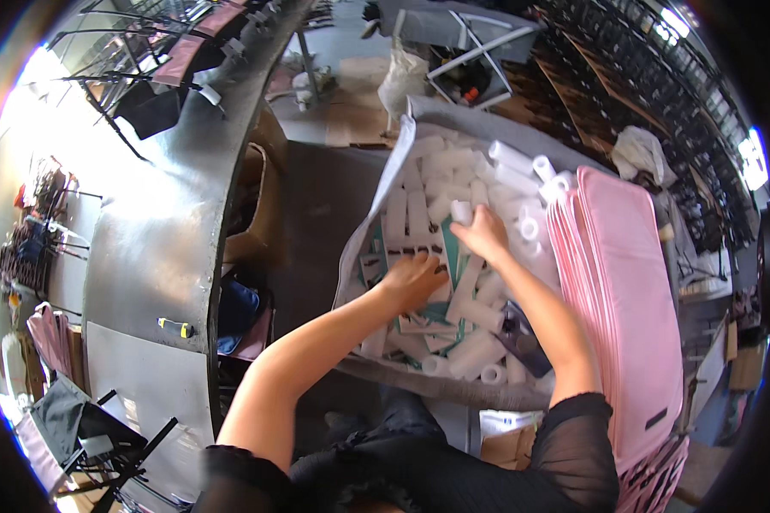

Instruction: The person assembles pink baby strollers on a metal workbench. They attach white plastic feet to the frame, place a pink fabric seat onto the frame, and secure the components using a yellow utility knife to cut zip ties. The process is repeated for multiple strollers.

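A large grey fabric-lined bin (pixel 453 391) in front of me is heaped with white foam tubes (pixel 477 352). My right hand (pixel 485 234) is closed around a short white foam tube (pixel 461 211) near the middle of the heap. Lower and to the left, my left hand (pixel 415 280) reaches into the bin with curled fingers. Its fingertips are at a row of small dark pieces (pixel 417 250) by the ends of some white tubes; what they grip, if anything, is hidden. Green and white flat pieces (pixel 452 256) lie between the hands.
A stack of pink fabric panels (pixel 629 299) hangs over the bin's right side. To the left runs a long metal table (pixel 154 256) with a yellow-and-black tool (pixel 176 327) on it. A cardboard box (pixel 269 197) stands beside the table; folding frames (pixel 479 56) are beyond.
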Demonstrator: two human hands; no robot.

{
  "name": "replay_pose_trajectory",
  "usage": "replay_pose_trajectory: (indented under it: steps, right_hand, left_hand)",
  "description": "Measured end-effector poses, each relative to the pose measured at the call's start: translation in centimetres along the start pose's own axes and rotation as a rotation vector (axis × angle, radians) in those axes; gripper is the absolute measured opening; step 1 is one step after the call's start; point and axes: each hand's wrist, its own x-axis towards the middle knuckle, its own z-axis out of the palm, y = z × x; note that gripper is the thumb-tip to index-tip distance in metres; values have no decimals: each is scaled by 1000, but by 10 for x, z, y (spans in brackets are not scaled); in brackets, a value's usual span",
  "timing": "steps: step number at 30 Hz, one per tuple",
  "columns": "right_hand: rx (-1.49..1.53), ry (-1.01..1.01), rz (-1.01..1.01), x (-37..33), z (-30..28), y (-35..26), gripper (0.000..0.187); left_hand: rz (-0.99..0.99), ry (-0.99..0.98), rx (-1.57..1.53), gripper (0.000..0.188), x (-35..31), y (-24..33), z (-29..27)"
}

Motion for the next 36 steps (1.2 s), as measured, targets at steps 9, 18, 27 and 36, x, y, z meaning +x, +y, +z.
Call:
replay_pose_trajectory:
  steps: [9,18,27,36]
  right_hand:
    - [614,-120,-748,-84,-9,-164,59]
    - [709,-1142,-1195,-294,105,-343,30]
    - [455,-2102,-766,-431,214,-400,53]
    - [697,-1929,-753,-442,312,-482,39]
  left_hand:
    - [-633,755,-845,35,-197,35,-117]
    - [-1230,1190,-16,44,-418,117,-106]
    - [-1534,1275,-304,21,-577,188,-43]
    - [-1780,1720,-729,25,-627,138,-4]
